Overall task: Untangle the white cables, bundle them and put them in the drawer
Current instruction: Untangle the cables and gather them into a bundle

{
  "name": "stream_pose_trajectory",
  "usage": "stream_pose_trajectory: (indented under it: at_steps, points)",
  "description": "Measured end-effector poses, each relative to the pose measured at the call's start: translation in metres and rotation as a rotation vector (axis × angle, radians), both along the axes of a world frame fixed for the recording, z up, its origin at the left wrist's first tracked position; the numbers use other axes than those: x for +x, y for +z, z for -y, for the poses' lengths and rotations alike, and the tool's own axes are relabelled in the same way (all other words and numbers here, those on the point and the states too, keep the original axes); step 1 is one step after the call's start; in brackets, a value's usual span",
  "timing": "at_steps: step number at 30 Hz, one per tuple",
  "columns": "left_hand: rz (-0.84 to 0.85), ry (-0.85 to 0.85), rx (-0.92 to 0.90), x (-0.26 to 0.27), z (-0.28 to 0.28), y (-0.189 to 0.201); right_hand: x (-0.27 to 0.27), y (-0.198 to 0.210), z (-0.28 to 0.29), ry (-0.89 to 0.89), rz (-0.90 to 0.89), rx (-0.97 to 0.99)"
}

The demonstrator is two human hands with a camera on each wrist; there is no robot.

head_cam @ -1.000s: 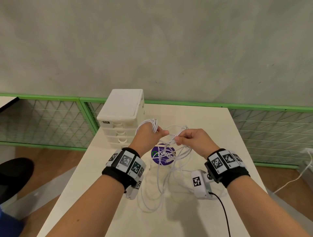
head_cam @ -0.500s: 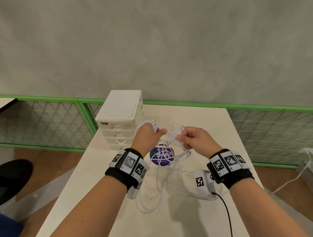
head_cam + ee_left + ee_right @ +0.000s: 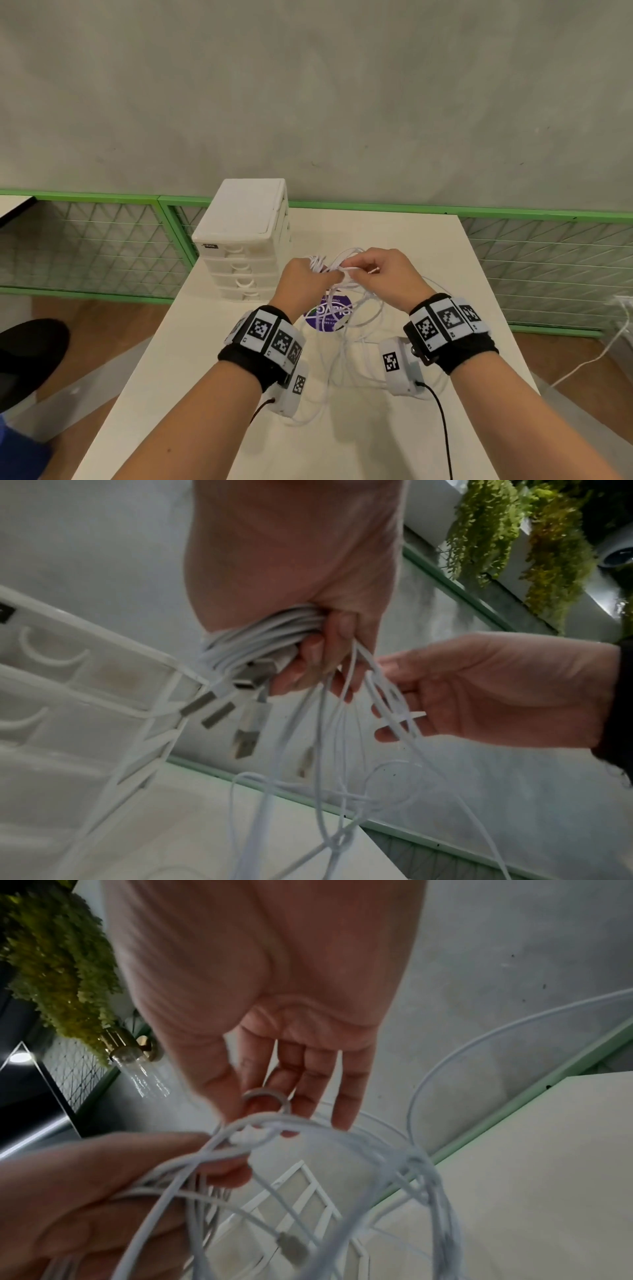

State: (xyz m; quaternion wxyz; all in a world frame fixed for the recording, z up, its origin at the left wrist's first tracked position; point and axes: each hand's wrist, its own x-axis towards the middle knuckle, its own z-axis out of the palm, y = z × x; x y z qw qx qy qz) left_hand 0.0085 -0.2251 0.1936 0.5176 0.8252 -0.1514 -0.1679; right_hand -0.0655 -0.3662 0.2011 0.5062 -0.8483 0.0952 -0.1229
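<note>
My left hand (image 3: 308,277) (image 3: 308,647) grips a coiled bunch of white cables (image 3: 260,637) above the table, with several USB plugs (image 3: 245,739) hanging below its fingers. Loose tangled strands (image 3: 346,342) trail from both hands down onto the table (image 3: 428,246). My right hand (image 3: 380,270) (image 3: 274,1104) is right beside the left and pinches a looped strand (image 3: 263,1121) between thumb and fingers. The white drawer unit (image 3: 246,240) stands at the table's back left, all its drawers closed.
A purple round sticker (image 3: 329,313) lies on the table under the cables. Green mesh railings (image 3: 85,246) run behind and left of the table. Another white cable (image 3: 609,346) trails on the floor at right. A black shoe (image 3: 27,356) is at the left edge.
My right hand has moved left and closer to my left hand, bringing the pinched strand up against the held bunch. Both hands have risen slightly toward the drawer unit.
</note>
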Motion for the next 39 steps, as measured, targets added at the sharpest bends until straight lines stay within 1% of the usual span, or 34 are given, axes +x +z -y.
stream_pose_trajectory:
  at_steps: [3,6,8,10,13,15,16,18,19,20,21,22,23,24,25,26,27,28,29,31,33,34,36,39]
  points:
    - [0.000,0.060,0.051,0.006,-0.007,-0.007,-0.003,0.004,0.004,-0.030,-0.015,0.100]
    - [-0.002,0.001,0.117,0.008,-0.010,-0.010,-0.006,0.001,0.004,-0.002,-0.092,0.055]
    - [-0.006,-0.050,0.166,0.008,-0.010,-0.009,-0.008,0.000,0.003,-0.021,-0.104,0.024]
    - [-0.021,-0.084,0.190,0.009,-0.011,-0.007,-0.008,0.000,0.006,-0.112,-0.077,0.003]
    - [-0.078,-0.047,0.176,0.012,-0.017,-0.004,-0.008,-0.004,0.021,-0.331,-0.046,0.026]
    - [-0.065,-0.011,0.178,0.014,-0.018,-0.003,-0.010,-0.009,0.027,-0.410,-0.084,0.027]
    - [-0.039,0.001,0.183,0.014,-0.017,-0.004,-0.010,-0.012,0.029,-0.412,-0.124,-0.018]
    - [-0.002,0.009,0.191,0.015,-0.014,-0.006,-0.009,-0.013,0.029,-0.379,-0.203,-0.197]
    - [-0.002,0.011,0.190,0.014,-0.013,-0.007,-0.009,-0.012,0.028,-0.379,-0.200,-0.278]
    - [-0.002,0.010,0.189,0.012,-0.012,-0.008,-0.009,-0.008,0.027,-0.376,-0.144,-0.322]
    - [0.000,0.011,0.196,0.010,-0.011,-0.008,-0.010,-0.003,0.025,-0.349,-0.037,-0.339]
    - [0.001,0.014,0.207,0.007,-0.010,-0.008,-0.011,0.002,0.022,-0.286,0.088,-0.349]
    - [0.006,0.019,0.212,0.006,-0.008,-0.008,-0.010,0.007,0.018,-0.182,0.181,-0.368]
    - [0.013,0.019,0.213,0.005,-0.007,-0.007,-0.009,0.010,0.013,-0.058,0.207,-0.416]
    - [0.023,0.013,0.212,0.004,-0.005,-0.006,-0.007,0.011,0.008,0.058,0.164,-0.500]
    - [0.030,0.001,0.208,0.004,-0.004,-0.006,-0.004,0.010,0.004,0.140,0.076,-0.607]
    - [0.038,-0.011,0.207,0.004,-0.003,-0.005,-0.002,0.008,0.003,0.186,-0.024,-0.708]
    - [0.038,-0.018,0.211,0.005,-0.002,-0.004,0.000,0.007,0.003,0.194,-0.109,-0.769]
    - [0.042,-0.019,0.216,0.006,-0.002,-0.004,0.001,0.007,0.004,0.173,-0.166,-0.780]
    - [0.044,-0.025,0.228,0.007,-0.004,-0.004,0.003,0.009,0.006,0.107,-0.203,-0.730]
    - [0.044,-0.050,0.254,0.008,-0.005,-0.004,0.004,0.010,0.007,0.042,-0.170,-0.643]
    - [0.050,-0.062,0.281,0.007,-0.005,-0.004,0.004,0.011,0.009,-0.007,-0.129,-0.586]
    - [0.070,-0.070,0.353,0.007,-0.007,-0.004,0.002,0.013,0.016,-0.164,-0.006,-0.439]
    - [0.074,-0.053,0.436,0.013,-0.018,-0.008,-0.007,0.012,0.040,-0.385,0.131,-0.139]
